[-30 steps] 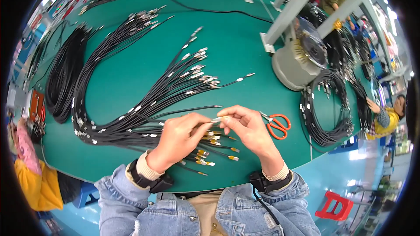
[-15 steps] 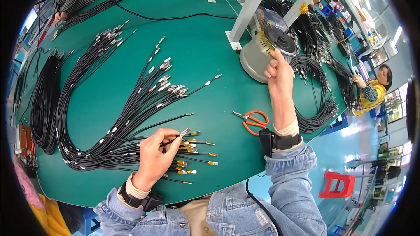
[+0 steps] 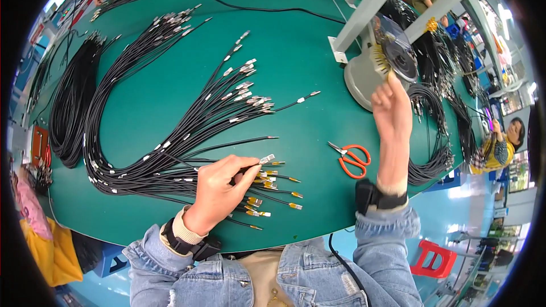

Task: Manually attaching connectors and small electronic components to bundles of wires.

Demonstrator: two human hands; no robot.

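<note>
My left hand pinches a black cable by its end, and the silver connector pokes out past the thumb and forefinger. Below it, several cable ends wrapped in yellow tape fan out over the green table. They belong to a curved bundle of black cables with white labels. My right hand is at the front of a grey round tape dispenser, thumb and forefinger closed on a small yellow piece of tape. Short yellow strips line the dispenser beside its black disc.
Orange-handled scissors lie between my arms. Grey metal posts stand behind the dispenser. More cable coils lie to the right, another bundle to the left. Other people work around the table; a red stool stands on the floor.
The view has shifted, so the table contents appear farther right and higher. My left hand still pinches the cable end; my right hand stays at the dispenser, its fingers at the strips' lower end.
</note>
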